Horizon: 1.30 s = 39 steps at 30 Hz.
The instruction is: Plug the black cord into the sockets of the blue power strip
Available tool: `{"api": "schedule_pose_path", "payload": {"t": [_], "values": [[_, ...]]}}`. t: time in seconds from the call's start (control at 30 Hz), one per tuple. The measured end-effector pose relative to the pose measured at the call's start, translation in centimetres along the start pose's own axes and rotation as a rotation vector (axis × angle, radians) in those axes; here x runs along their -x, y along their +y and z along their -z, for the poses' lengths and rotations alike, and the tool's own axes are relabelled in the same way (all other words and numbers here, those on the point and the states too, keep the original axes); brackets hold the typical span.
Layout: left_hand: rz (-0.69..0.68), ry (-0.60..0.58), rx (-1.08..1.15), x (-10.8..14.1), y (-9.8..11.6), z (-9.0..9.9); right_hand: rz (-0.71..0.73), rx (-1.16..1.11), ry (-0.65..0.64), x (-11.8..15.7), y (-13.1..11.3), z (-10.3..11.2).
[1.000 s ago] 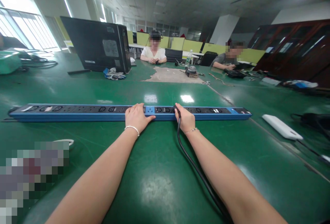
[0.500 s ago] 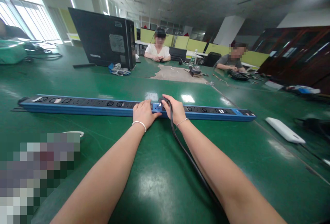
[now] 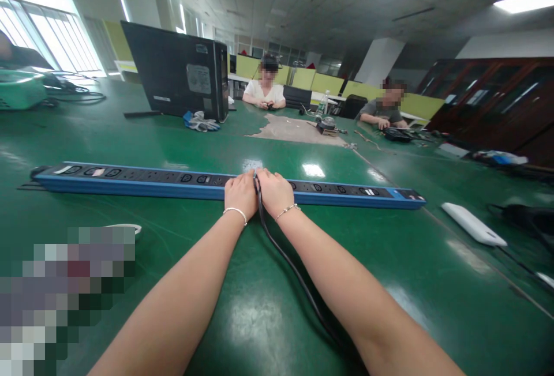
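A long blue-and-black power strip [image 3: 142,187] with a row of sockets lies across the green table. My left hand [image 3: 240,194] is closed over the strip's middle, fingers on top, pressed up beside the other hand. My right hand [image 3: 275,193] is closed round the plug of a black power cord [image 3: 294,269], at the sockets in the middle of the strip. The two hands hide nearly all of the plug, so how far it sits in the socket cannot be seen. From between my hands the cord runs down toward me under my right forearm.
A black computer case [image 3: 177,76] stands at the back left, with gloves [image 3: 201,121] by it. A white power bank-like block [image 3: 472,224] lies at right. A blurred-out object [image 3: 64,284] is at lower left. Two people sit across the table [image 3: 173,284]; a green basket [image 3: 21,90] stands far left.
My right hand has moved left with the plug, against my left hand and onto the strip. The socket visible between the hands is now covered. The view has shifted slightly.
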<state>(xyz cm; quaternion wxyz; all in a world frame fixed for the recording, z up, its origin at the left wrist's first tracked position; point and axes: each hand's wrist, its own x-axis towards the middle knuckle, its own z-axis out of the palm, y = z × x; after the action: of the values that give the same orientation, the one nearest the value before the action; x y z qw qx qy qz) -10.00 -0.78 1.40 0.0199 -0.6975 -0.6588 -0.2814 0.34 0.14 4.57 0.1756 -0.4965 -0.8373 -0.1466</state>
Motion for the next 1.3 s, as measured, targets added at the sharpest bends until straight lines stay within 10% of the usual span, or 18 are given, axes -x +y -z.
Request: {"api": "schedule_pose_path", "payload": {"t": [0.67,1.3], "values": [[0.007,0.014,0.055,-0.4,-0.2,-0.7,-0.257,-0.491,0.076,-0.3,4.3,-0.8],[-0.025,0.049,0.062,-0.1,0.1,-0.4,-0.026,-0.117,-0.040,1.5,1.9,-0.3]]}}
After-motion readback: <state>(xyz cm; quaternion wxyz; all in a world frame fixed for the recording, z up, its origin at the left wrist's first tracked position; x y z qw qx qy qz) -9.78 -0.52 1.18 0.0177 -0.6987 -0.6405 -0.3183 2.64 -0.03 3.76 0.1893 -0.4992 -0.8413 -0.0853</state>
